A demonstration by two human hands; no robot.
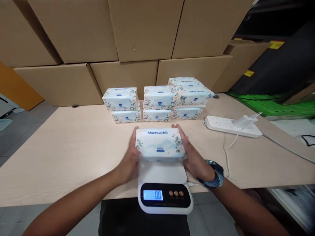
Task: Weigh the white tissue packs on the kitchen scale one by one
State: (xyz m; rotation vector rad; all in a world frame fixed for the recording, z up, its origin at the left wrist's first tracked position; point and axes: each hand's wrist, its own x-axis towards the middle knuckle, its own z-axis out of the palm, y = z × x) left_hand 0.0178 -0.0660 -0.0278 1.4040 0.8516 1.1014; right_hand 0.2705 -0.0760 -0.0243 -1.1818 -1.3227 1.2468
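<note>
Between my two hands is a white and pale blue tissue pack with a leaf print, held level above the digital kitchen scale. My left hand presses its left side, and my right hand grips the right side. The scale's lit display reads 0.0, and its front edge juts past the table edge. Behind the held pack stand more tissue packs of the same print, stacked two high. A dark blue patterned band is around my right wrist.
Cardboard boxes form a wall behind the table. To the right lies a white power strip with a plugged-in charger and a white cable. Beyond it is something bright green. The table's near edge runs beneath my forearms.
</note>
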